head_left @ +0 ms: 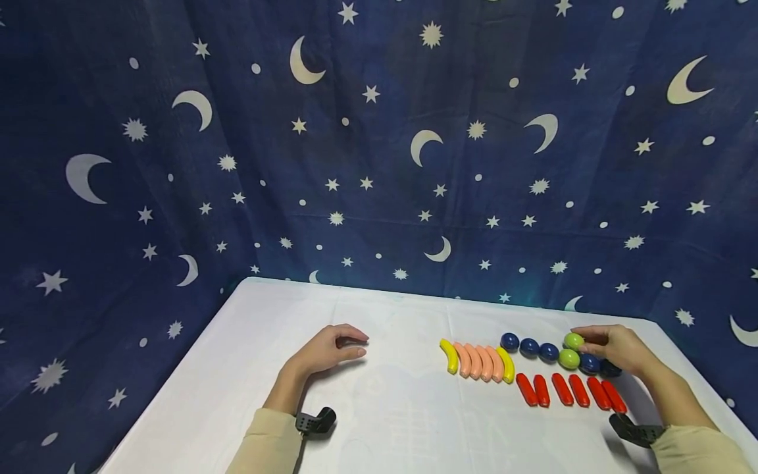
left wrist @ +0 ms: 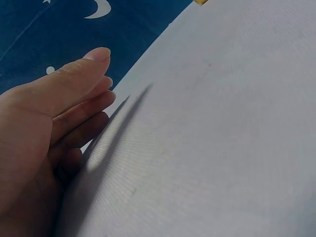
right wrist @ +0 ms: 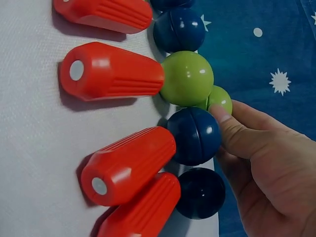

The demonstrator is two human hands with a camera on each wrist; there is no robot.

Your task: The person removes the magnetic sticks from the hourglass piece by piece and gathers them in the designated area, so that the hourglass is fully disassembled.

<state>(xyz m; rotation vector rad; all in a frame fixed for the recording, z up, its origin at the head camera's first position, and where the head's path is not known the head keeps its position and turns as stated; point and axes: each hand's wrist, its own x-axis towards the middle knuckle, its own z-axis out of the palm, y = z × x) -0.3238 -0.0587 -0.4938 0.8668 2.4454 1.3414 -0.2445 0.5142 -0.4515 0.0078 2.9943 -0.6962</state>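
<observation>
My right hand (head_left: 624, 349) pinches a green ball (head_left: 573, 341) between thumb and fingers. In the right wrist view the held ball (right wrist: 222, 98) is partly hidden by the thumb. Just in front of it, another green ball (right wrist: 187, 79) sits in a row between blue balls. To its left are three blue balls (head_left: 530, 347); to its right stand a blue ball (right wrist: 194, 136) and a darker one (right wrist: 201, 193), partly behind the hand in the head view. At the table's left, my left hand (head_left: 328, 349) holds nothing, its fingers loosely bent above the white surface.
Several red ribbed pieces (head_left: 562, 389) with white end dots lie before the balls. To their left, several pink sausage shapes (head_left: 476, 362) lie between two yellow banana shapes (head_left: 450, 356). A dark blue star-patterned curtain (head_left: 379, 151) hangs behind the white table (head_left: 391, 408).
</observation>
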